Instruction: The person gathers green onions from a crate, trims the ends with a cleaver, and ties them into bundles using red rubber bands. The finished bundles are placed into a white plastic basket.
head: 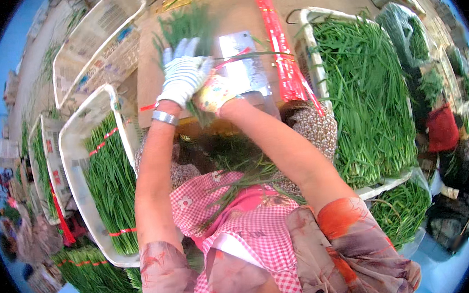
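A loose bunch of garlic chives (189,24) lies on a brown board (150,70) in front of me, its leaves blurred. My left hand (183,77), in a white glove with blue stripes, presses over the bunch with its fingers stretched along the leaves. Against its thumb side, my right hand (216,92), in a yellow patterned glove, curls around the lower part of the bunch. Its fingertips are hidden. Stems stick out below both hands. A short red strip (233,58) runs from beside the hands across a shiny metal plate (239,71).
Red plastic strips (278,48) lie bundled along the board's right side. A white crate (311,45) of loose chives stands at right. At left, another crate (70,159) holds chives tied with red bands, below an upper crate (98,45). Chive scraps lie on my checked apron (262,231).
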Tool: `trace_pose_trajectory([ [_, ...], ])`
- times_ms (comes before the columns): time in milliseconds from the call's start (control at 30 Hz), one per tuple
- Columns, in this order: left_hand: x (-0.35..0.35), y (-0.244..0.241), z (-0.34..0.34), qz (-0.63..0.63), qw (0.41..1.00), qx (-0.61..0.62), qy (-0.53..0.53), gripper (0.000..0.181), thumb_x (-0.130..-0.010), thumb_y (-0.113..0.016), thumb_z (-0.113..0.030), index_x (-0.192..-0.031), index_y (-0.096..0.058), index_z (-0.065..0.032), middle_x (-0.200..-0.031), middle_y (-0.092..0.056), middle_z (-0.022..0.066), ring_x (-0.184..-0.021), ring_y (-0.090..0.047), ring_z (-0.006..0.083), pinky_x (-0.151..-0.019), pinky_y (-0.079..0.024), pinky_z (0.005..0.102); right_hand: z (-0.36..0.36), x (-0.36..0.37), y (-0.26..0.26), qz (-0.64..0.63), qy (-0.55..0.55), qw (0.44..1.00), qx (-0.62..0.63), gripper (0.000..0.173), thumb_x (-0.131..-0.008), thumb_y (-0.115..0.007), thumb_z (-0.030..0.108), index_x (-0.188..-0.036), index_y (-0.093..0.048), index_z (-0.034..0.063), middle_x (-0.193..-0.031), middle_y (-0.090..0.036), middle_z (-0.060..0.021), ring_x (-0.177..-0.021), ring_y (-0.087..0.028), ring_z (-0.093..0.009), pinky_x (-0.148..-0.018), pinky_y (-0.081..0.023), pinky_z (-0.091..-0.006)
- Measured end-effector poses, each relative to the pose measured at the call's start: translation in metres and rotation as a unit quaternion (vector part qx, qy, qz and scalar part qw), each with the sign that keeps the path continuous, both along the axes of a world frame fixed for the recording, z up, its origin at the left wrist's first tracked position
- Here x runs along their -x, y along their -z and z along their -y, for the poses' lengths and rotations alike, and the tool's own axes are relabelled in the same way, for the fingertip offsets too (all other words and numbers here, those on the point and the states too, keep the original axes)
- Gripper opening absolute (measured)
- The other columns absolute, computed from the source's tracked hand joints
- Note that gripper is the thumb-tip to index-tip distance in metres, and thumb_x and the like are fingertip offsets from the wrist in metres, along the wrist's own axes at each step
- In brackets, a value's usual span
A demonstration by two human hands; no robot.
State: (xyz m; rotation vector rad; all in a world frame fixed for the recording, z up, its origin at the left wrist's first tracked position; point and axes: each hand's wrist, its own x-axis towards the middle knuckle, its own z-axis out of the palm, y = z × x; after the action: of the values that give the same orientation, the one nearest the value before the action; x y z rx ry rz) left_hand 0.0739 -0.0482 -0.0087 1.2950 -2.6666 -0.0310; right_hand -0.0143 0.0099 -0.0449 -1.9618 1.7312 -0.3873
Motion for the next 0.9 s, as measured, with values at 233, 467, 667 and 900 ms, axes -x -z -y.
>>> trace_pose_trajectory([
  [233,0.016,0.01,-0.006,-0.022,0.989,0.035,-0.145,0.04,-0.085,-0.056,-0.042,-0.12,-0.061,-0.0258,-0.146,-0.033,0.0144,-0.135,-0.026,0.0354,-0.109,-0.015,0.0535,0.0,-0.001,0.007,0.022,0.048,0.994,-0.098,0.053,-0.084,-0.05,0.029,-0.128,-0.046,-0.0017,-0.13,-0.049,-0.023,-0.114,-0.055,-0.031,-0.092,-0.047,-0.0382],
  [467,-0.015,0.077,0.027,-0.123,0.991,-0.056,0.003,0.032,-0.09,-0.049,-0.035,-0.109,-0.068,-0.0196,-0.146,-0.033,0.0109,-0.135,-0.024,0.0354,-0.111,-0.019,0.0391,-0.024,0.027,-0.046,0.07,0.063,0.988,-0.126,0.073,-0.078,-0.06,0.036,-0.125,-0.038,-0.0145,-0.121,-0.053,-0.0253,-0.108,-0.058,-0.031,-0.088,-0.048,-0.0368],
  [667,0.008,0.042,-0.021,-0.161,0.982,-0.053,-0.082,0.032,-0.082,-0.064,-0.022,-0.112,-0.067,-0.0139,-0.148,-0.03,0.011,-0.138,-0.021,0.0343,-0.113,-0.015,0.0406,-0.093,0.135,-0.107,0.13,-0.024,0.99,-0.041,0.044,-0.075,-0.065,0.041,-0.092,-0.06,0.0003,-0.081,-0.065,-0.0181,-0.08,-0.065,-0.03,-0.071,-0.051,-0.0391],
  [900,0.035,0.039,-0.027,-0.165,0.983,-0.054,-0.064,0.03,-0.08,-0.064,-0.014,-0.11,-0.068,-0.0121,-0.147,-0.032,0.0114,-0.138,-0.021,0.0348,-0.113,-0.015,0.041,-0.102,0.46,0.025,-0.288,0.488,0.818,0.103,0.111,-0.069,-0.061,0.066,-0.143,-0.018,-0.0037,-0.146,-0.022,-0.0267,-0.137,-0.018,-0.038,-0.11,-0.008,-0.0544],
])
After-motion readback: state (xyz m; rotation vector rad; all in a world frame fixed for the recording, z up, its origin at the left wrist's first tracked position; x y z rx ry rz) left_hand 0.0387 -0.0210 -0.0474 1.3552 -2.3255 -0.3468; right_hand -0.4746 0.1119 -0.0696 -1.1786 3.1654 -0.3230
